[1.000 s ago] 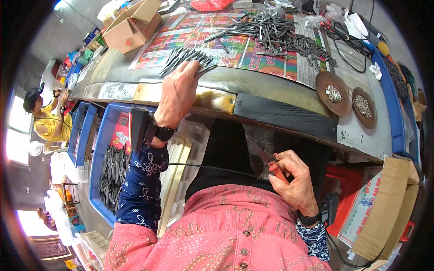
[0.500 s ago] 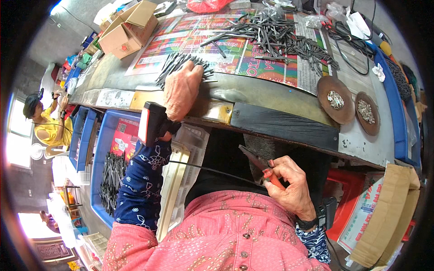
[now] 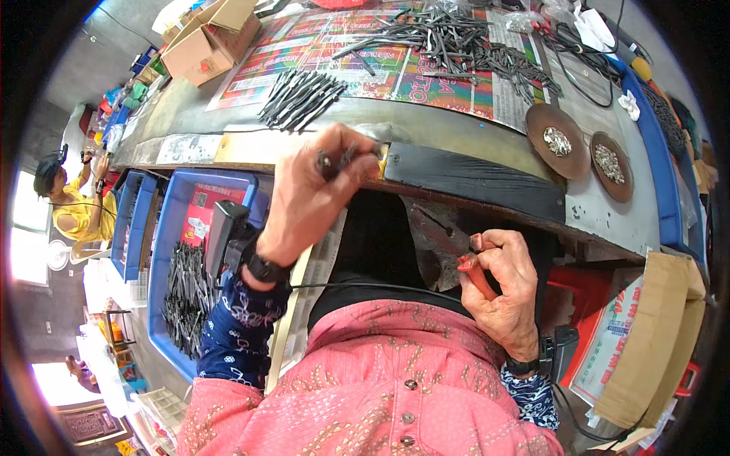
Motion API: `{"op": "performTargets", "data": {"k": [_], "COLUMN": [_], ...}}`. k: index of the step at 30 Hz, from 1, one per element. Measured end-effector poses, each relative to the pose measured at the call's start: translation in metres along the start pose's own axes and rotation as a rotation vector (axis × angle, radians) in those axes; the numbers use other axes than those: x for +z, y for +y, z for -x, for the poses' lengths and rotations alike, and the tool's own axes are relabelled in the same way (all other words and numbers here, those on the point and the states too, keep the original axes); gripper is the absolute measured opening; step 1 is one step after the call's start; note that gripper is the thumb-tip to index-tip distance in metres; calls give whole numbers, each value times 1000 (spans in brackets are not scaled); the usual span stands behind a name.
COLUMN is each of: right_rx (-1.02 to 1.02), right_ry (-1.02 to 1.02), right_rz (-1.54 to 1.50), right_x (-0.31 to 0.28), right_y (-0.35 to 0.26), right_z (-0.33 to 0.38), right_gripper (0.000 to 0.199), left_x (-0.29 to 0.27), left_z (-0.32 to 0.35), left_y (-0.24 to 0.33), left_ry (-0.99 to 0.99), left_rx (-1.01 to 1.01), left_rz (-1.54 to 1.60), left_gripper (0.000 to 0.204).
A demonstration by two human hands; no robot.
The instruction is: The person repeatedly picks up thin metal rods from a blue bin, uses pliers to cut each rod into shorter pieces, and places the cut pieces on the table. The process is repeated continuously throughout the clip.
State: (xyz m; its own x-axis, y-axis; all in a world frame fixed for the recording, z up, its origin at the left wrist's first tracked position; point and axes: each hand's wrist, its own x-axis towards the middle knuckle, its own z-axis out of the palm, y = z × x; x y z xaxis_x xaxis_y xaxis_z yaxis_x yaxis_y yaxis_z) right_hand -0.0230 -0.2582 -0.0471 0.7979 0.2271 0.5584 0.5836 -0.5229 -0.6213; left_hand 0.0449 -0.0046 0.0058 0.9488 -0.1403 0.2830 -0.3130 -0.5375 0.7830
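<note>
My left hand (image 3: 308, 194) is raised at the table's front edge with its fingers curled closed. Dark tips of a thin black strip (image 3: 325, 163) show at the fingers; most of it is hidden. Beyond that hand, a bundle of black strips (image 3: 303, 100) lies side by side on the tabletop. Over my lap, my right hand (image 3: 503, 285) is closed round pliers with red handles (image 3: 477, 277). The pliers' dark jaws point up and to the left, apart from the left hand.
A heap of black strips (image 3: 449, 45) lies on printed sheeting. Two brown dishes (image 3: 538, 125) of small metal bits stand at the right. A blue bin (image 3: 161, 296) of black strips is by my left arm. Cardboard boxes (image 3: 199, 55) sit far left. A person (image 3: 84, 201) works there.
My left hand has lifted off the bundle of black strips and come nearer, rightward, with a dark piece in its fingers. The right hand with the pliers has shifted slightly right.
</note>
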Motion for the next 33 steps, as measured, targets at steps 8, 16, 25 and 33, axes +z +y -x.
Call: {"op": "performTargets", "data": {"k": [8,16,25,33], "right_rx": [-150,-227,-150,386], "right_ry": [27,27,-106,-581], "right_rz": [292,365,171,-938], "right_x": [-12,-15,-10,-12], "right_y": [-20,-29,-18,-1], "right_z": [0,3,11,15], "right_gripper": [25,25,19,18], "left_x": [13,7,12,5], "left_z": [47,61,69,67], "left_y": [16,13,15,19], "left_ry": [-230,-300,-286,-74], "left_rx": [-396,-441,-296,562], "left_rz": [1011,1176,1035,-28], "left_gripper": [10,10,9,22]}}
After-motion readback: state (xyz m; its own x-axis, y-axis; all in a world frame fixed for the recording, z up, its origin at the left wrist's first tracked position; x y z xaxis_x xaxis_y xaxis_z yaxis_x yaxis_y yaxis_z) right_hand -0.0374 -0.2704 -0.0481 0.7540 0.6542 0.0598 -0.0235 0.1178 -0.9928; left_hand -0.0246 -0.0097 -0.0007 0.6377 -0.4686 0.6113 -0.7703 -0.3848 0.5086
